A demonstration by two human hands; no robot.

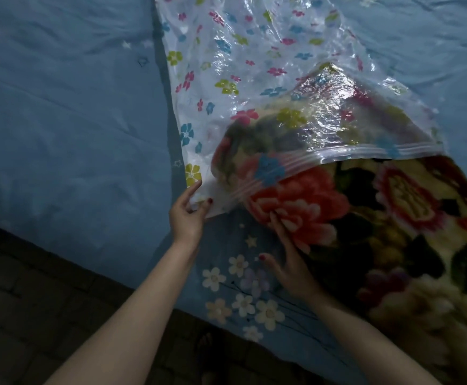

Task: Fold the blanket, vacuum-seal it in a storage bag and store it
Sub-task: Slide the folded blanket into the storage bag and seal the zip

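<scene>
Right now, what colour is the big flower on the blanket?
Red-orange with pale petal edges, on the blanket; the head view shows it.

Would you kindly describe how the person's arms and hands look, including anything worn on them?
Both forearms are bare, with no sleeves, watch or bracelet in view. The left hand and the right hand have dark red polish on the visible nails. No rings can be made out in the dim light.
</scene>
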